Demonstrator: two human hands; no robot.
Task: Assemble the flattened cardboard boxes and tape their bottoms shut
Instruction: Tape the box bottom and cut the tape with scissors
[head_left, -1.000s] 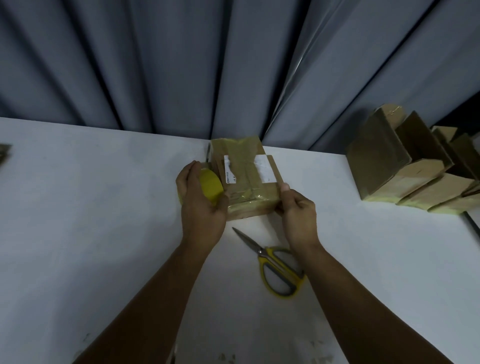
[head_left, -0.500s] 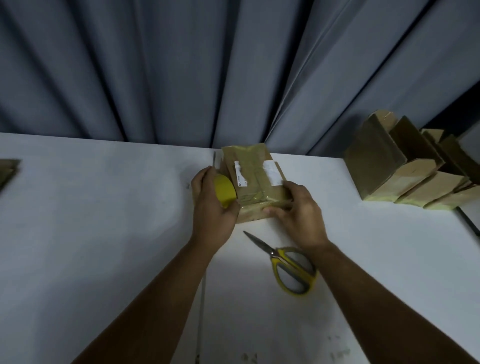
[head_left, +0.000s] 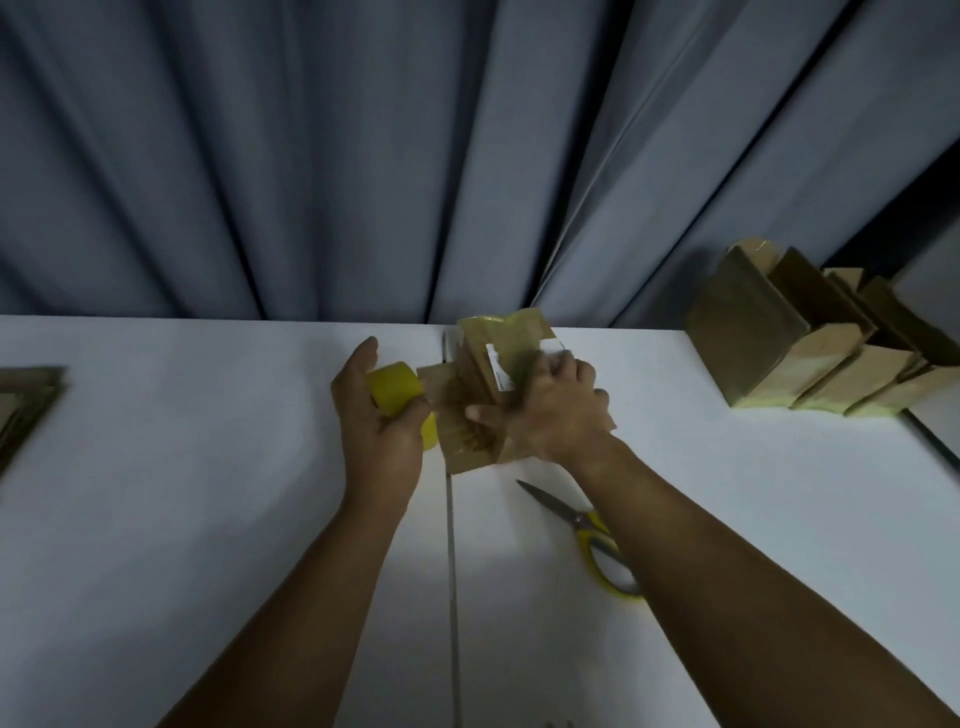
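A small brown cardboard box with a white label stands on the white table near its far edge. My left hand grips a yellow tape roll just left of the box, and a strip of tape runs from the roll onto the box's left side. My right hand lies over the top of the box, fingers spread across it and thumb against the taped left side; the hand is blurred.
Yellow-handled scissors lie on the table under my right forearm. Several assembled boxes lean in a row at the far right. Flattened cardboard sits at the left edge. A grey curtain hangs behind the table.
My right hand has slid from the box's right side up over its top. My left hand has pulled the tape roll a little left of the box, drawing out tape.
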